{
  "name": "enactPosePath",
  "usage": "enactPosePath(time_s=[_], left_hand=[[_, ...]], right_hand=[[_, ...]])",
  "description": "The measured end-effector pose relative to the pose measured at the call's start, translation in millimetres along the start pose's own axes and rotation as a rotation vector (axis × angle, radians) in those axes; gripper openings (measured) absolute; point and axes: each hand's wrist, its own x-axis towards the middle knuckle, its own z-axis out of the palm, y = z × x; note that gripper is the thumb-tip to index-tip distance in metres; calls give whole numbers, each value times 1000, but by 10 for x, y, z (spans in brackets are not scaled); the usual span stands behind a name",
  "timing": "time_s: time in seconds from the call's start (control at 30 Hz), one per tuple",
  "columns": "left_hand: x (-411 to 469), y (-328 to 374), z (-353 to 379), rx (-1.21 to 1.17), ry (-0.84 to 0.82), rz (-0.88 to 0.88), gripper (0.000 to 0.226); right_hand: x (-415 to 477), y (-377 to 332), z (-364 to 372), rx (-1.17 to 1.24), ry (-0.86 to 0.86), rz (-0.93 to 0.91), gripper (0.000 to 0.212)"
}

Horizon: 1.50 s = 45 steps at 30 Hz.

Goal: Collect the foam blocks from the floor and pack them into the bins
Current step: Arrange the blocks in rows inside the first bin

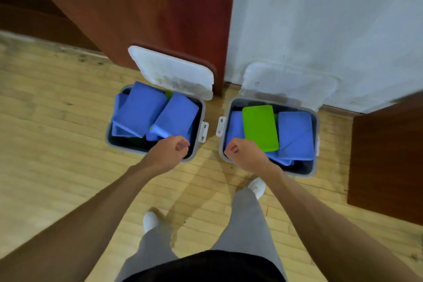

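Observation:
Two grey bins stand side by side on the wooden floor, lids tipped back. The left bin (199, 107) holds several blue foam blocks (142, 110) piled at angles, with a bit of green showing beneath. In the right bin (314, 119) a green foam block (259, 128) lies on top between blue blocks (295, 135). My left hand (170, 151) hovers over the left bin's front edge, fingers curled into the palm, next to the end of a blue block. Over the right bin's front left corner my right hand (243, 152) is curled the same way. Neither hand holds anything that I can see.
A reddish-brown wooden panel (160, 7) stands behind the left bin and a white wall (320, 18) behind the right one. Dark brown furniture (386, 162) juts in at the right. My grey-trousered legs and white shoes (257, 186) stand just before the bins.

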Motion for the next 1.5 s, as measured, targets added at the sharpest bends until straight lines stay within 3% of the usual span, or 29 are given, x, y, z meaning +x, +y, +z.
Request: enactPosePath(time_s=[0.17,0.37,0.57,0.8,0.97,1.13,1.3,1.4,1.5], left_hand=[[-545,-1203,-685,16,96,108,17],[-869,-2169,-1315,62,111,52,12],[-488,-2407,-1449,67,121,61,12],[788,-2819,-890,126,169,125,27],[1821,-3325,-524,245,350,250,36],[2850,-3883,-237,261,676,365,70],[3191,-3951,-94,181,878,462,64],[3296,-3995,-104,25,1002,561,53],[3329,-4065,-184,-233,970,590,33]], right_hand=[[-145,-1041,775,-64,7,-67,24],[-183,-1742,1385,-74,15,-95,20],[291,-1704,1612,-33,119,-84,23],[1559,-1215,2280,-64,286,-29,38],[2493,-968,2893,-129,480,4,62],[3393,-718,3429,-284,757,58,105],[3894,-616,3561,-351,1253,-14,90],[3991,-542,3563,-371,1376,-62,89],[4051,-460,3618,-356,1402,-73,90]])
